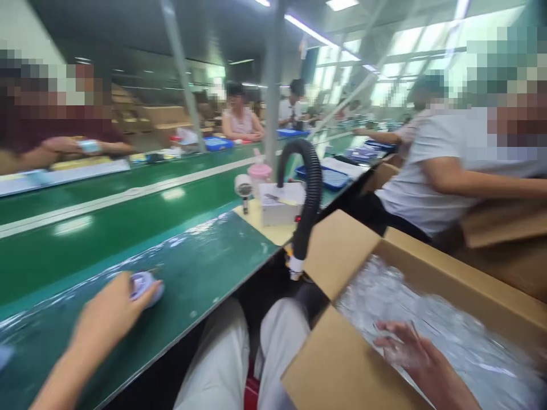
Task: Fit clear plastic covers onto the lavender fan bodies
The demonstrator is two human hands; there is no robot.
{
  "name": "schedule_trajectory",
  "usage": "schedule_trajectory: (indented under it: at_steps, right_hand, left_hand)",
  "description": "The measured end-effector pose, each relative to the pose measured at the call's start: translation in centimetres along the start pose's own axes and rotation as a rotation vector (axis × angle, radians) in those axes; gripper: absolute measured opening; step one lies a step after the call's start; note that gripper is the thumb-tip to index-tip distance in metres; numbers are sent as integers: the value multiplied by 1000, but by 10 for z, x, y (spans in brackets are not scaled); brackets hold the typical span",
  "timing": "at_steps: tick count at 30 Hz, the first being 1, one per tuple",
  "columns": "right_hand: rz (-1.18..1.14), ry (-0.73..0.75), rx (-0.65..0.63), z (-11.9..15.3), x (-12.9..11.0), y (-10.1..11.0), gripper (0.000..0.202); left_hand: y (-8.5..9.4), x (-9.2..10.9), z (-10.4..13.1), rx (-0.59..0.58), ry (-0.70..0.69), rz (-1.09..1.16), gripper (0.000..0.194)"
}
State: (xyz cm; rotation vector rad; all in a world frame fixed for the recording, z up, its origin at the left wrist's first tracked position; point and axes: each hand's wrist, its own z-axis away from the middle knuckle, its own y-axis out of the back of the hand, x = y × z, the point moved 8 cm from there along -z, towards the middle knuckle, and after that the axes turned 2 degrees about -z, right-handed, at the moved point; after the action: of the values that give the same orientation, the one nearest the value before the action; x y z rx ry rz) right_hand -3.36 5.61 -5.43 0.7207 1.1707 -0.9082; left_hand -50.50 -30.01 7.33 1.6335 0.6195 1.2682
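Observation:
On the green bench top [192, 259] at the left, my left hand [113, 304] is closed round a small light-purple round part [146, 287]. My right hand [405, 347] reaches into an open cardboard box [359, 359] at the lower right. Clear plastic pieces [431, 313] fill this box. The right fingers are bent and blurred over the pieces, and something transparent seems to lie at them, too smeared to make out.
A black flexible hose [314, 188] arches from a white box-shaped device [280, 208] at the bench edge. Beside it stand a pink cup [259, 173] and a small white fan-like object [244, 188]. A person in a white shirt [436, 165] sits at right; others sit across the green belt [149, 208].

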Motion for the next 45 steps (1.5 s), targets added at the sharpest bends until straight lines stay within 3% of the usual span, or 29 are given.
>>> schedule_trajectory:
  at_steps: [3,4,6,8,10,12,16,18,22,25,27,28,30,35,39,42,45]
  right_hand:
    - [103,138,-300,8,-19,-78,54]
    - [212,247,-406,18,-31,-106,49]
    - [481,521,-585,46,-55,-159,45]
    - [711,801,-661,76,-76,-201,49]
    - [866,1011,-627,97,-89,-228,52]
    - [976,1111,-575,106,-92,-244,53]
    - [1103,1020,-616,103,-80,-258,49]
    - [1110,918,-666,97,-72,-258,37]
    - [1027,756,-740,90,-65,-252,23]
    - [832,606,-816,90,-64,-248,13]
    - [691,489,-861,91,-63,-246,5]
    - [647,446,-872,92,-62,-245,12]
    - [615,417,-859,94,-62,-245,21]
    - [543,464,-742,98,-75,-244,22]
    - [447,375,-683,93,-79,-241,30]
    - [285,216,-627,81,-71,-236,35]
    - [101,109,-601,71,-63,-231,38]
  left_hand:
    - [-40,12,20,-236,-108,375,39]
    - [-62,27,33,-437,-134,656,43]
    - [-92,55,61,-639,-169,821,48]
    - [-117,79,89,-824,-175,901,46]
    - [-136,95,117,-1038,-166,949,43]
    - [-147,102,136,-1214,-156,961,45]
    - [-154,104,150,-1363,-220,837,54]
    - [-149,108,151,-1324,-375,700,46]
    - [-124,120,145,-983,-669,448,25]
    - [-109,120,142,-775,-657,376,22]
    - [-103,117,141,-711,-606,411,23]
    - [-101,115,141,-691,-584,438,24]
    - [-100,112,142,-658,-566,492,33]
    - [-109,101,144,-609,-608,649,72]
    - [-116,98,147,-587,-712,632,73]
    - [-121,99,153,-686,-715,663,72]
    - [-128,96,157,-824,-537,774,69]
